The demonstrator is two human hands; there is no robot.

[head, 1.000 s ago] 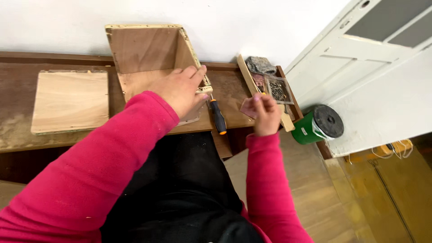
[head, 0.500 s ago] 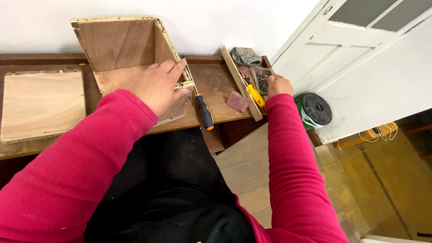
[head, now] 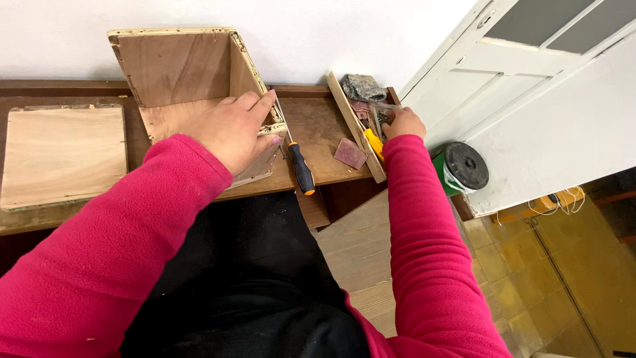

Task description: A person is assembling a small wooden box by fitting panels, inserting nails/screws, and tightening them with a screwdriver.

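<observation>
My left hand (head: 232,129) lies on the near right corner of an open plywood box (head: 179,66) tipped on its side, fingers over the side wall and thumb along the front edge. A screwdriver with a black and orange handle (head: 301,169) lies on the bench just right of that hand. My right hand (head: 403,122) is down in a narrow wooden tray (head: 350,126) of small tools, fingers curled among them beside a yellow-handled tool (head: 374,142). What the fingers hold is hidden.
A loose plywood panel (head: 63,152) lies at the bench's left. A reddish sandpaper piece (head: 349,152) sits by the tray, a grey cloth (head: 362,86) at its far end. A green spool with a black disc (head: 464,166) stands by the white door (head: 530,99).
My right hand has moved from mid-air above the bench's right end down into the tool tray. My left hand has stayed on the box. The view has swung left.
</observation>
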